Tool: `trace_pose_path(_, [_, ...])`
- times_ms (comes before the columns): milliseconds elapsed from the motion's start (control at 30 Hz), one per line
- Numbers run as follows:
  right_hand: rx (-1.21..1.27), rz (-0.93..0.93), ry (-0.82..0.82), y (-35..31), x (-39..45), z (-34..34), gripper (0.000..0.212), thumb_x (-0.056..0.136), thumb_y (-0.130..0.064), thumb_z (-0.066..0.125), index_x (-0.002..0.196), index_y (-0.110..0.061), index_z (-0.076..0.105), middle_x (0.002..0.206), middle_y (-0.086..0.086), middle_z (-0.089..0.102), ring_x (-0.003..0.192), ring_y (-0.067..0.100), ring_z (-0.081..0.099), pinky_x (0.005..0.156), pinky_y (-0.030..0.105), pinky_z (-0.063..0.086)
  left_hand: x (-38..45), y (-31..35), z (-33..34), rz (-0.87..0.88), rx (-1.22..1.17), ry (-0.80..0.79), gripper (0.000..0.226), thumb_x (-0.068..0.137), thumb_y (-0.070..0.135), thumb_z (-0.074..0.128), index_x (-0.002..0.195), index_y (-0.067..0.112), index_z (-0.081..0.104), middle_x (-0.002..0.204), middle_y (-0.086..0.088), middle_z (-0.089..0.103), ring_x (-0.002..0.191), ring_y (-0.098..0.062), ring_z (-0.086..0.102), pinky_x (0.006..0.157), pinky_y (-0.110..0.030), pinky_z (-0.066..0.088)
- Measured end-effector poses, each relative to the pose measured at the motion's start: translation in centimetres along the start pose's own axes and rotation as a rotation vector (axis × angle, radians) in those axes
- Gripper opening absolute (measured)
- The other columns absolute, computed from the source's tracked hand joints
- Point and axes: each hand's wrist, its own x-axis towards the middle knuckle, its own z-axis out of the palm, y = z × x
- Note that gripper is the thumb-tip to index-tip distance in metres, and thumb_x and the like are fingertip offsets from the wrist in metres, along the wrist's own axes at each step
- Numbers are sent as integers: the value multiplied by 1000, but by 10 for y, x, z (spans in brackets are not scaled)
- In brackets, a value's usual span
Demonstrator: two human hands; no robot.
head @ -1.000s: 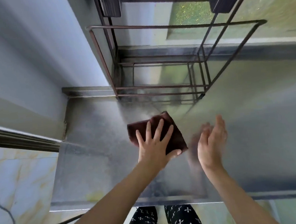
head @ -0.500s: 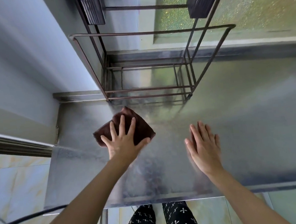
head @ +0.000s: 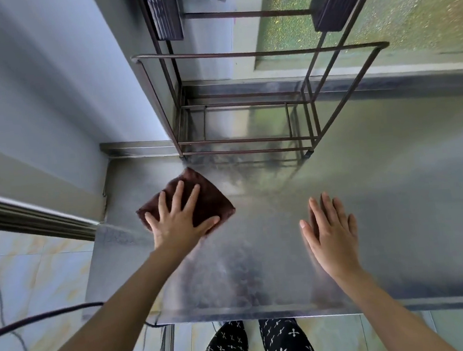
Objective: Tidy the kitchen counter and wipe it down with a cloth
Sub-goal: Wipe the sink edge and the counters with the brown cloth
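A dark brown folded cloth [head: 213, 202] lies flat on the steel counter [head: 384, 217], near its left end. My left hand [head: 179, 220] presses down on the cloth with the fingers spread, covering its near half. My right hand [head: 330, 235] rests flat on the bare counter to the right, fingers together, holding nothing. The cloth's far corner points toward the foot of the wire rack.
A brown wire rack [head: 259, 99] stands at the back of the counter against the wall [head: 33, 95] and a frosted window [head: 392, 4]. The counter's left edge drops to a tiled floor [head: 36, 279] with a dark cable [head: 40, 318].
My left hand has slid the cloth to the left along the counter. My right hand has come down from a raised, blurred pose to rest flat on the steel.
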Motion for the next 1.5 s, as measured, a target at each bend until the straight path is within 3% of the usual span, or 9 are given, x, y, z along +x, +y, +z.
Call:
trace_pose_path(133, [23, 4, 11, 0, 1, 2, 63, 87, -51, 28, 135, -16, 47, 144, 14, 43, 133, 37, 38, 102, 59, 32, -19, 28, 15, 42, 22, 4, 84, 72, 81, 22, 143, 41, 1, 157, 3, -5, 142, -34, 0, 105, -67, 11])
trace_pose_path(267, [35, 3, 27, 2, 2, 5, 65, 86, -52, 26, 136, -16, 46, 146, 13, 40, 136, 35, 34, 105, 59, 27, -53, 53, 33, 223, 112, -88, 80, 70, 80, 19, 136, 37, 37, 146, -3, 40, 126, -38, 45, 87, -68, 39])
trace_pose_path(400, [109, 85, 109, -20, -2, 2, 61, 86, -45, 26, 131, -12, 51, 146, 17, 39, 135, 39, 32, 106, 62, 27, -49, 30, 27, 308, -1, -24, 67, 82, 67, 21, 143, 39, 12, 156, 7, 8, 143, -24, 14, 112, -54, 17])
trace_pose_path(633, [-6, -394, -64, -173, -47, 28, 59, 88, -65, 26, 139, -37, 36, 150, 7, 35, 135, 44, 30, 102, 64, 24, -69, -99, 5, -112, -203, 276, 48, 94, 31, 41, 141, 26, 30, 155, -5, 17, 141, -31, 18, 109, -52, 22])
trace_pose_path(767, [-138, -612, -91, -166, 2, 31, 52, 89, -59, 29, 137, -41, 37, 150, -2, 36, 137, 43, 28, 95, 72, 32, -85, -147, 7, -224, -255, 170, 49, 95, 20, 39, 143, 26, 26, 156, 3, 13, 140, -27, 20, 109, -47, 24])
trace_pose_path(933, [59, -206, -70, -197, 47, 23, 49, 96, -48, 32, 142, -34, 31, 157, 5, 17, 142, 41, 9, 111, 60, 14, -87, -159, 10, -82, -495, 158, 44, 91, 20, 37, 133, 8, 45, 144, -14, 38, 123, -31, 50, 99, -41, 47])
trace_pose_path(1200, [-140, -967, -138, -196, -63, 48, 47, 92, -55, 26, 134, -39, 42, 146, -2, 41, 133, 36, 38, 98, 59, 41, -105, -160, 3, -179, -690, 137, 40, 98, 23, 36, 137, 17, 40, 149, -3, 30, 131, -14, 34, 105, -17, 22])
trace_pose_path(1367, [-59, -471, -83, -191, -7, 36, 53, 91, -56, 39, 141, -39, 32, 158, 4, 11, 140, 44, 14, 105, 68, 16, -113, -171, -6, -241, -674, 129, 34, 96, 20, 41, 127, 21, 52, 131, -3, 56, 116, -18, 53, 96, -23, 37])
trace_pose_path(1500, [76, -343, -55, -238, -18, 42, 46, 94, -44, 42, 136, -26, 46, 154, 10, 25, 138, 46, 20, 106, 65, 20, -117, -169, -13, -279, -682, 105, 34, 94, 12, 42, 124, 18, 56, 134, -1, 54, 121, -21, 51, 100, -27, 36])
